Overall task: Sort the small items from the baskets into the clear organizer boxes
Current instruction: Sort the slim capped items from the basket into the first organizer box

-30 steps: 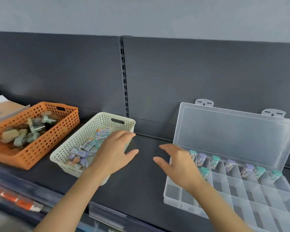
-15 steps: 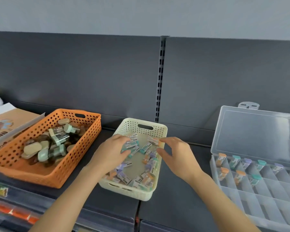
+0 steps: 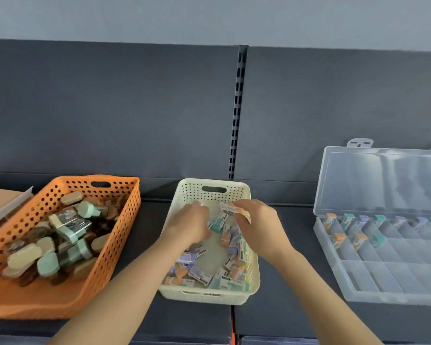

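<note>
A cream basket [image 3: 254, 267] in the middle of the shelf holds several small packaged items [image 3: 199, 273] with orange, teal and purple ends. Both my hands are inside it at the far end. My left hand [image 3: 187, 226] has its fingers curled down among the items; whether it holds one is hidden. My right hand [image 3: 258, 226] pinches a small white orange-ended item [image 3: 229, 208] between thumb and fingertips. To the right, the clear organizer box [image 3: 358, 282] lies open with several such items standing in its back compartments.
An orange basket [image 3: 126, 220] full of larger beige, mint and brown items sits to the left. A cardboard box [image 3: 0, 202] is at the far left edge. The organizer's lid [image 3: 383, 180] leans on the dark back panel. The shelf edge runs along the bottom.
Both hands moved from between the basket and the organizer into the cream basket. My right hand has taken hold of a small item. The view has swung left.
</note>
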Action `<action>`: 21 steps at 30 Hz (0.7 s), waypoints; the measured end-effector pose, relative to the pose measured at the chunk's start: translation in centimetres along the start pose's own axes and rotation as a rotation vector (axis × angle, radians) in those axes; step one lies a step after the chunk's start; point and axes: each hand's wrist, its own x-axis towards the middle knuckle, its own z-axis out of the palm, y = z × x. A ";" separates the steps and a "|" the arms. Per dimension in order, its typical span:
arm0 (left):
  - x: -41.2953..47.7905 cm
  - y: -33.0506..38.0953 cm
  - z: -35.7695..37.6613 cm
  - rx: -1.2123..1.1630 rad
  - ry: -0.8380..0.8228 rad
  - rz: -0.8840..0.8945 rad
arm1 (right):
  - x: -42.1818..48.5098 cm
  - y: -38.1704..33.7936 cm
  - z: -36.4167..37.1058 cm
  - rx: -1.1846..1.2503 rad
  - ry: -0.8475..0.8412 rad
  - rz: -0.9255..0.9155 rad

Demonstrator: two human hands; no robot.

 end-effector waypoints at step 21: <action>0.1 -0.8 0.6 -0.108 -0.133 0.023 | 1.9 -0.2 2.4 0.038 -0.023 0.019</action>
